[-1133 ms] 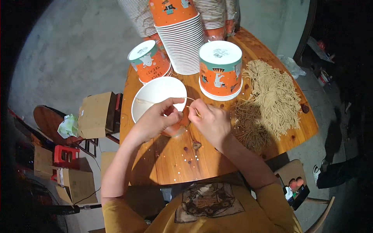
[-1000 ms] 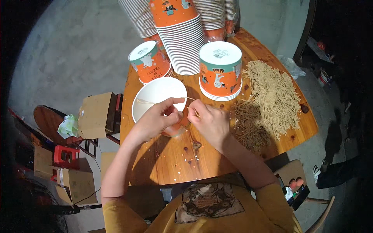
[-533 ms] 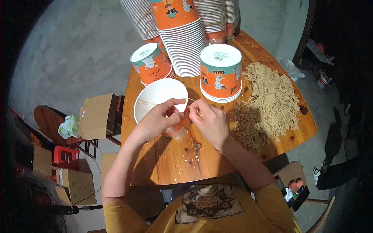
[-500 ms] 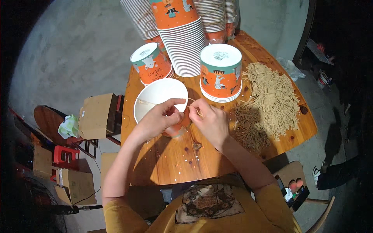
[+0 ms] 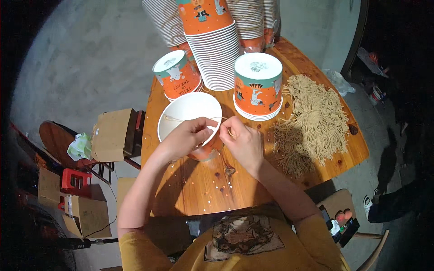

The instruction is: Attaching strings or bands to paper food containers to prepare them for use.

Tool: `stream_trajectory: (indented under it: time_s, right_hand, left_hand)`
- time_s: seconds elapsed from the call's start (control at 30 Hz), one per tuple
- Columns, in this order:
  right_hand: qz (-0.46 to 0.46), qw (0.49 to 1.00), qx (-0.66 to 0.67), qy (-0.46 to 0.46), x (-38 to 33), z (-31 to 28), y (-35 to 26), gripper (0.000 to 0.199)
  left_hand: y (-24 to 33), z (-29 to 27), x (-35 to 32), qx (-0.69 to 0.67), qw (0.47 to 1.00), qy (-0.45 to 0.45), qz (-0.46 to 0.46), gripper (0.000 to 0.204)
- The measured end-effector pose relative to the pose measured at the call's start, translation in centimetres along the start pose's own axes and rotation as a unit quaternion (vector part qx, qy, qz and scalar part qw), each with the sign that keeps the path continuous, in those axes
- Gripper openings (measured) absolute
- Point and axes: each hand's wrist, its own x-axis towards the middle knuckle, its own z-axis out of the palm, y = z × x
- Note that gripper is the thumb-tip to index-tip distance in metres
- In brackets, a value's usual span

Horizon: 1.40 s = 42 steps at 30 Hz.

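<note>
A white-lined paper bucket (image 5: 192, 106) with an orange outside leans on the table, its mouth tilted up toward me. Thin beige cord (image 5: 221, 118) runs from inside the bucket over its right rim to my fingers. My left hand (image 5: 187, 139) is closed in a pinch at the near right rim; the cord seems to pass under its fingertips, which are partly hidden. Just to the right, my right hand (image 5: 244, 141) pinches the cord, a short loop of it showing between thumb and fingers.
Upside-down orange buckets (image 5: 257, 92) and a smaller stack (image 5: 176, 77) stand beyond my hands, before a tall bucket stack (image 5: 212, 54). A heap of beige cords (image 5: 321, 117) lies at right. Small white bits dot the wooden table (image 5: 253, 189). Cardboard boxes (image 5: 110, 135) stand left.
My hands have stayed near the rim, with slight finger movement on the cord. My left fingertips sit a little differently, and the bucket has shifted slightly right in view.
</note>
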Motion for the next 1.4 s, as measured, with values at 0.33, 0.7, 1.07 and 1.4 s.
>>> stream_trajectory:
  time_s: [0.33, 0.7, 1.07, 1.4]
  right_hand:
    - [0.008, 0.994, 0.113, 0.006, -0.6, -1.0, 0.1, 0.009]
    - [0.129, 0.919, 0.339, -0.157, -1.3, -3.5, -0.2, 0.002]
    - [0.187, 0.876, 0.388, -0.217, -0.9, -3.4, 0.9, 0.008]
    - [0.217, 0.933, 0.268, -0.106, -0.7, -2.0, -0.7, 0.006]
  left_hand:
    - [0.6, 0.1, -0.3, -0.016, 0.999, 0.037, 0.027, 0.016]
    - [2.8, 3.5, -2.6, 0.351, 0.886, 0.148, 0.262, 0.014]
    - [3.0, 3.6, -2.4, 0.375, 0.879, 0.114, 0.273, 0.019]
    - [1.1, 1.9, -2.2, 0.137, 0.971, 0.169, 0.094, 0.012]
